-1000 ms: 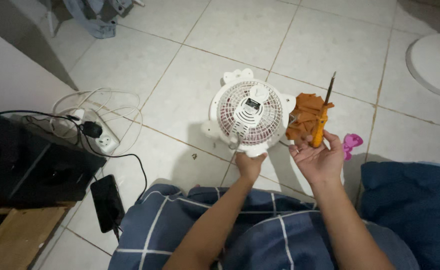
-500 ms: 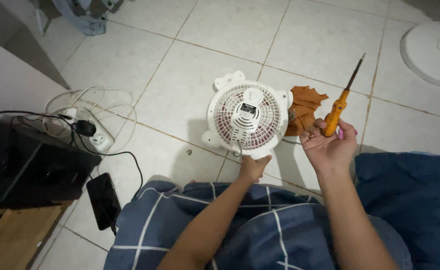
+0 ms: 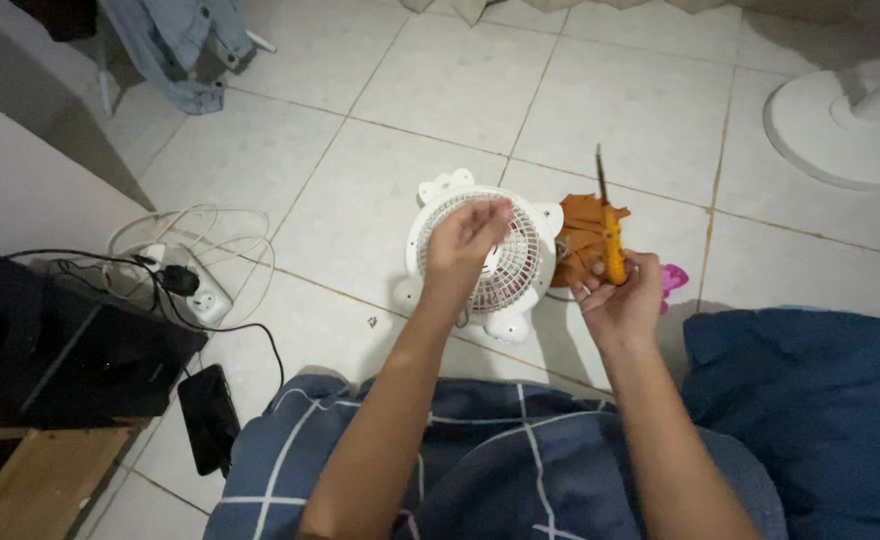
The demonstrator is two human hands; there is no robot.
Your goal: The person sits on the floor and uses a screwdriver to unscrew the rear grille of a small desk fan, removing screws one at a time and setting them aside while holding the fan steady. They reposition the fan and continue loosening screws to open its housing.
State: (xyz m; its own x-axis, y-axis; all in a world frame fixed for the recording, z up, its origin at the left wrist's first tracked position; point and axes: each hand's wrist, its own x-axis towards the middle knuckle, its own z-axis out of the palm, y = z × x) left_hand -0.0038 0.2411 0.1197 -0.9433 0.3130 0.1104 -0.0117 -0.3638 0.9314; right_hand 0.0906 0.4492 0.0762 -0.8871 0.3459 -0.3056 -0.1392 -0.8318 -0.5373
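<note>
A: Two hands are in view. Where is the fan relative to them?

B: The small white fan (image 3: 488,255) lies flat on the tiled floor (image 3: 600,90), its round grille facing up, with rounded white feet at its rim. The left hand (image 3: 468,240) hovers directly over the grille, fingers bunched together; whether they pinch a small part cannot be told from this view.

A: And the right hand?

B: The right hand (image 3: 620,295) sits just right of the fan, closed around an orange-handled screwdriver (image 3: 610,225) whose dark shaft points away from the person.

A: Other items near the fan?

B: An orange cloth (image 3: 578,235) touches the fan's right edge. A pink object (image 3: 673,280) lies beyond the right hand. Well left of the fan are a white power strip (image 3: 200,290) with cables, a black phone (image 3: 209,415) and a black case (image 3: 55,350).
</note>
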